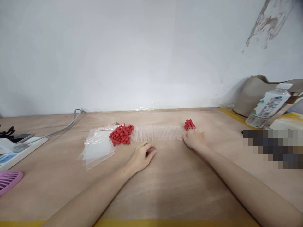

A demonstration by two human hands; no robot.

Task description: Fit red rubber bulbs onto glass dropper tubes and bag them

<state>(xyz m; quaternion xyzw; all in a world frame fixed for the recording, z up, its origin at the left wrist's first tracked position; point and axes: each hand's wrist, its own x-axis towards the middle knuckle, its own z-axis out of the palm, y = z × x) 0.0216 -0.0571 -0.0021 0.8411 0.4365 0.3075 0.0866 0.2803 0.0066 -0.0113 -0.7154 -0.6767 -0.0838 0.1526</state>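
My left hand (pixel 142 156) rests on the table with its fingers curved and a gap between thumb and forefinger; nothing shows in it. Just beyond it lies a row of thin clear tubes (pixel 163 133), side by side. A heap of loose red rubber bulbs (pixel 121 135) touches the left end of that row. At the right end, my right hand (pixel 195 139) is curled palm down, its fingertips mostly hidden. Several droppers with red bulbs (pixel 188 124) stick out past its knuckles, their tubes partly covered by the hand. Whether the fingers pinch one of them cannot be made out.
Clear plastic bags (pixel 99 146) lie fanned out left of the bulbs. Farther left are a white power strip (pixel 23 151) with a grey cable (pixel 63 129) and a pink slatted object (pixel 10 181). A water bottle (pixel 270 105) and a grey-beige bag (pixel 252 94) stand at the right.
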